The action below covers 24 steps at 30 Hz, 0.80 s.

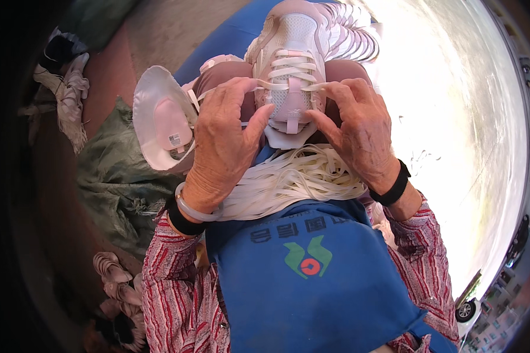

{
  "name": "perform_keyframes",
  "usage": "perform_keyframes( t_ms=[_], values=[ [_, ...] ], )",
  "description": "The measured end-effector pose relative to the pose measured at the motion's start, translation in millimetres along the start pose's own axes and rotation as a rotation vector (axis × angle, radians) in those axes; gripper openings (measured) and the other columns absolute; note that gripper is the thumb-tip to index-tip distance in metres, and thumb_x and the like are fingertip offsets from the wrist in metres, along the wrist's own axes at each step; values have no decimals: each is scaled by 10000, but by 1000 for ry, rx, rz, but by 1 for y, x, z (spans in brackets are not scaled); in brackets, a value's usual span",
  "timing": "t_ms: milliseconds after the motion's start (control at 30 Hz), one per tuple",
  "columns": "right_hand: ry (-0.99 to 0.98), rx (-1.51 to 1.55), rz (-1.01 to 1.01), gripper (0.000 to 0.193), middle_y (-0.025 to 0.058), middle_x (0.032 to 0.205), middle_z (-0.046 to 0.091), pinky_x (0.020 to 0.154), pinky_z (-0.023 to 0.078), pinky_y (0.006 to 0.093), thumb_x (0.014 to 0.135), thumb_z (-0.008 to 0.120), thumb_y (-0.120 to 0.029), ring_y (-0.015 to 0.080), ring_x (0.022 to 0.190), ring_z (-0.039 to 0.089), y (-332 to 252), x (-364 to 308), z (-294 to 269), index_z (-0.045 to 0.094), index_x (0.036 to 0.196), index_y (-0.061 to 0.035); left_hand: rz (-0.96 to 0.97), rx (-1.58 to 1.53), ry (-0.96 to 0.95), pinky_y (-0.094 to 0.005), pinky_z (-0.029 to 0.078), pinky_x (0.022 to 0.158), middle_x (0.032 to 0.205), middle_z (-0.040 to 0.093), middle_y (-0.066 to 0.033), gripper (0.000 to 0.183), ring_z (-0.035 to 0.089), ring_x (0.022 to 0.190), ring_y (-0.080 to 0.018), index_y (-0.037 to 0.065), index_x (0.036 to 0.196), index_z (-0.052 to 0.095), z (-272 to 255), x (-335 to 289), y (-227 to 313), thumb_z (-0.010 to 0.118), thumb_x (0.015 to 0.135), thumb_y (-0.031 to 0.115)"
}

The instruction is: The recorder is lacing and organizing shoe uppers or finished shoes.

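A pale pink and white sneaker upper (294,29) rests between my knees, toe pointing away from me. A flat cream shoelace (293,65) crosses its front in several rows, and its two ends lead out sideways near the pink tongue (292,103). My left hand (227,129) grips the lace on the left side, its thumb beside the upper's edge. On the opposite side, the fingers of my right hand (359,120) close on the other lace end, the thumb near the tongue. Loose cream laces (294,179) lie in a bundle across my lap.
Another sneaker upper (172,120) lies left of my left hand. Stacked uppers (354,35) stand at the far right of the worked one. A blue apron (300,294) covers my lap. Green sacking (118,176) and more uppers (121,282) lie on the floor to the left.
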State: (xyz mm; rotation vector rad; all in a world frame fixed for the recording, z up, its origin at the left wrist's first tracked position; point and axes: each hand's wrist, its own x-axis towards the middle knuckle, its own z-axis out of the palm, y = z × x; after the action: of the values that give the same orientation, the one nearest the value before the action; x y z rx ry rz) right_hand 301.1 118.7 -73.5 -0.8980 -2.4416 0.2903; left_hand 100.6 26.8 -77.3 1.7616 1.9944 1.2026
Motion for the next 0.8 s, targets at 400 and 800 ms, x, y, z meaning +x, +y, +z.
perform_keyframes(
  t_ms=[400,800],
  values=[
    [-24,314,107,284,181,901,609,688,533,448,833,585,10,405,788,648,2,3,6,497,1104,5,150,219,-15,-442,472,887,1035,664,-182,309,614,999,-356,3,1146,637,9,4,-12,620,838,15],
    [-25,-388,-260,187,102,845,559,733,487,375,770,626,-79,266,765,609,-18,25,-1,647,948,-27,333,311,-13,-442,505,768,828,659,-160,244,649,815,-350,32,1043,591,10,12,2,597,804,-18]
  ],
)
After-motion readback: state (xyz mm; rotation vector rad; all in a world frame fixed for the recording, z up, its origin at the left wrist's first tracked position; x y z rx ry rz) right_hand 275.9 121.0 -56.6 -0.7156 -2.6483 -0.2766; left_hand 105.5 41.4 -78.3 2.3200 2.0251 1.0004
